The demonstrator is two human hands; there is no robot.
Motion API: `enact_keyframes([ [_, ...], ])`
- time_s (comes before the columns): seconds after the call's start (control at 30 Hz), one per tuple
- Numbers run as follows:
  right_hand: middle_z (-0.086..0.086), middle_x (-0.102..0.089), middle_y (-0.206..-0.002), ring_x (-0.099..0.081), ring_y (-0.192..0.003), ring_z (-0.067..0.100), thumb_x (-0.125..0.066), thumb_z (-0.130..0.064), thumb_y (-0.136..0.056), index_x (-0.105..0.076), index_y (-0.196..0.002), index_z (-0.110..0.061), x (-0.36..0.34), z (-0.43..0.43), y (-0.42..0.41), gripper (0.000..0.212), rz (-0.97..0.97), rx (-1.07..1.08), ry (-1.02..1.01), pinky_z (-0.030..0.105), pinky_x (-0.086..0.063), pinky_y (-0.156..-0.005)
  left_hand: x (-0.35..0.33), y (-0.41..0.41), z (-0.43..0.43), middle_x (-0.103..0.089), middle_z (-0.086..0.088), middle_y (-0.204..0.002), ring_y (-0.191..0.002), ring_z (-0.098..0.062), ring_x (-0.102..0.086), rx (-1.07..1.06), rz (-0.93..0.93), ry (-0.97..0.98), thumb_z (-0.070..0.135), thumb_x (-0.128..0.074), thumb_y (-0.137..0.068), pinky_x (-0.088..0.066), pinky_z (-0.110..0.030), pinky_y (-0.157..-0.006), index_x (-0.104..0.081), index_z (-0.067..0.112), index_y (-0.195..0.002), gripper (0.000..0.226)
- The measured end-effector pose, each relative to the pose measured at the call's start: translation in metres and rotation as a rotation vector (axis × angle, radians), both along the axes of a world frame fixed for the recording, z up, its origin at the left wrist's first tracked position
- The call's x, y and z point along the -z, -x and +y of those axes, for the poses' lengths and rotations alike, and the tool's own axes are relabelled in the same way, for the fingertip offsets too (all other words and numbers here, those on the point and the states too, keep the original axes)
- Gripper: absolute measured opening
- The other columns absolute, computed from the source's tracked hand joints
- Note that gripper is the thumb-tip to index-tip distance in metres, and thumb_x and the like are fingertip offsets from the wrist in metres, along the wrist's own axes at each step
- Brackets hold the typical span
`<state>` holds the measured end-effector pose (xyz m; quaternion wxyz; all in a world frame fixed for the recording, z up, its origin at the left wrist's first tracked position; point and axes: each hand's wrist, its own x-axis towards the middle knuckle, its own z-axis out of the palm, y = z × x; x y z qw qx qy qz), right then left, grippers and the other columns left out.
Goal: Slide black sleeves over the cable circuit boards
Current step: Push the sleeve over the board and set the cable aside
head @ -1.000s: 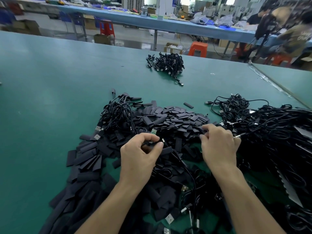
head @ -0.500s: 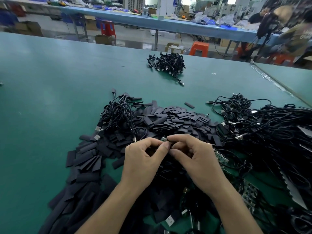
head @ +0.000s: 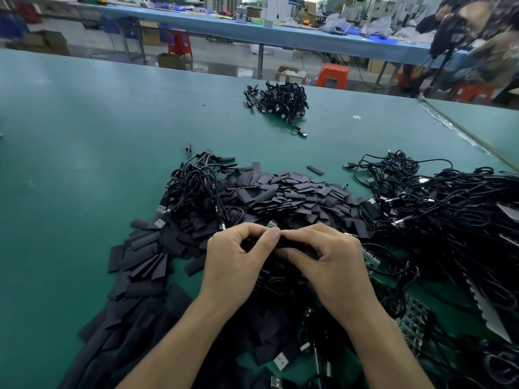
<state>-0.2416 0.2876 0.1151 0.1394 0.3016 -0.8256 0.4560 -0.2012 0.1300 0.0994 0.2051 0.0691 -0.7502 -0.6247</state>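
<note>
found left hand [head: 236, 262] and right hand [head: 331, 265] meeting fingertip to fingertip above heap of flat black sleeves [head: 295, 195] on green worktop [head: 84, 164]. noted left fingers curled, pinching small green circuit board [head: 271, 223]; right fingers curled round black tube sleeve [head: 292, 242] touching it. logged tangled black cables [head: 449, 214] just right of heap, smaller cable bundle [head: 280, 101] well beyond.

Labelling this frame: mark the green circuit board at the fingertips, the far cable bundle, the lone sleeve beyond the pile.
green circuit board [head: 271, 223]: head view, its exposed green end.
far cable bundle [head: 280, 101]: head view, middle of the heap.
lone sleeve [head: 315, 169]: head view, its middle.
</note>
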Motion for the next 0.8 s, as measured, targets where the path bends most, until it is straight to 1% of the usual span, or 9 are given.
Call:
enact_keyframes([
  [0.13,-0.018,-0.072,-0.092,-0.069,-0.086,0.001,-0.084,-0.016,-0.076,-0.079,-0.1,-0.024,0.001,0.001,-0.001,0.026,-0.027,0.004,0.003,0.016,-0.053,-0.076,0.0,0.0,0.0,-0.075,0.01,-0.073,-0.068,-0.006,-0.07,0.024,0.012,0.007,0.027,-0.071,-0.091,-0.054,-0.021,-0.064,-0.078,0.027,-0.082,0.012],
  [0.2,-0.017,-0.072,-0.091,-0.069,-0.085,0.0,-0.085,-0.015,-0.076,-0.079,-0.099,-0.022,0.001,0.001,0.0,0.025,-0.021,0.014,0.007,0.014,-0.052,-0.076,0.001,0.0,0.0,-0.073,0.012,-0.068,-0.061,-0.002,-0.066,0.021,0.014,0.009,0.027,-0.07,-0.093,-0.049,-0.015,-0.057,-0.077,0.029,-0.081,0.014],
  [0.27,-0.016,-0.072,-0.09,-0.068,-0.085,-0.001,-0.085,-0.016,-0.075,-0.079,-0.099,-0.021,0.001,0.003,0.002,0.025,-0.015,0.044,0.011,0.011,-0.05,-0.076,0.001,-0.001,-0.001,-0.071,0.011,-0.066,-0.057,-0.003,-0.063,0.019,0.015,-0.008,0.022,-0.069,-0.093,-0.045,-0.014,-0.052,-0.077,0.029,-0.084,0.014],
  [0.37,-0.017,-0.071,-0.088,-0.066,-0.082,-0.003,-0.086,-0.017,-0.073,-0.079,-0.098,-0.02,0.001,0.009,0.005,0.025,-0.029,0.11,0.014,0.008,-0.047,-0.073,0.0,-0.002,-0.003,-0.075,0.007,-0.081,-0.06,-0.009,-0.066,0.065,0.027,-0.02,0.01,-0.068,-0.092,-0.046,-0.015,-0.052,-0.072,0.035,-0.1,0.027],
  [0.47,-0.017,-0.07,-0.083,-0.064,-0.077,-0.004,-0.085,-0.017,-0.073,-0.08,-0.096,-0.02,0.001,0.014,0.006,0.025,-0.064,0.14,0.038,0.007,-0.045,-0.068,-0.001,0.0,-0.005,-0.076,0.007,-0.089,-0.061,-0.012,-0.067,0.1,-0.011,-0.029,0.01,-0.069,-0.092,-0.048,-0.019,-0.052,-0.061,0.034,-0.111,0.032],
  [0.53,-0.016,-0.071,-0.082,-0.065,-0.076,-0.002,-0.085,-0.018,-0.073,-0.08,-0.096,-0.02,0.002,0.016,0.005,0.023,-0.089,0.133,0.05,0.01,-0.048,-0.068,0.0,0.0,-0.006,-0.076,0.007,-0.089,-0.063,-0.008,-0.066,0.106,-0.036,-0.036,0.009,-0.07,-0.091,-0.048,-0.02,-0.052,-0.062,0.03,-0.106,0.027],
  [0.67,-0.015,-0.072,-0.083,-0.067,-0.08,0.0,-0.084,-0.015,-0.075,-0.08,-0.094,-0.022,0.002,0.018,0.004,0.021,-0.139,0.104,0.05,0.011,-0.049,-0.069,0.0,0.0,-0.008,-0.072,0.017,-0.077,-0.065,0.004,-0.061,0.15,-0.02,0.041,0.005,-0.07,-0.089,-0.047,-0.012,-0.058,-0.073,0.028,-0.094,0.023],
  [0.73,-0.016,-0.072,-0.083,-0.067,-0.081,-0.001,-0.085,-0.014,-0.074,-0.08,-0.093,-0.024,0.0,0.018,0.003,0.022,-0.14,0.099,0.04,0.011,-0.049,-0.07,-0.002,-0.001,-0.008,-0.067,0.02,-0.068,-0.06,0.005,-0.057,0.165,-0.018,0.052,0.005,-0.07,-0.09,-0.045,-0.01,-0.056,-0.075,0.029,-0.093,0.024],
  [0.8,-0.016,-0.072,-0.082,-0.067,-0.08,-0.001,-0.085,-0.014,-0.073,-0.079,-0.092,-0.027,-0.001,0.017,0.002,0.023,-0.14,0.097,0.035,0.011,-0.049,-0.07,-0.002,-0.001,-0.009,-0.064,0.018,-0.062,-0.054,0.003,-0.052,0.166,-0.017,0.046,0.007,-0.069,-0.091,-0.044,-0.014,-0.053,-0.076,0.031,-0.092,0.025],
])
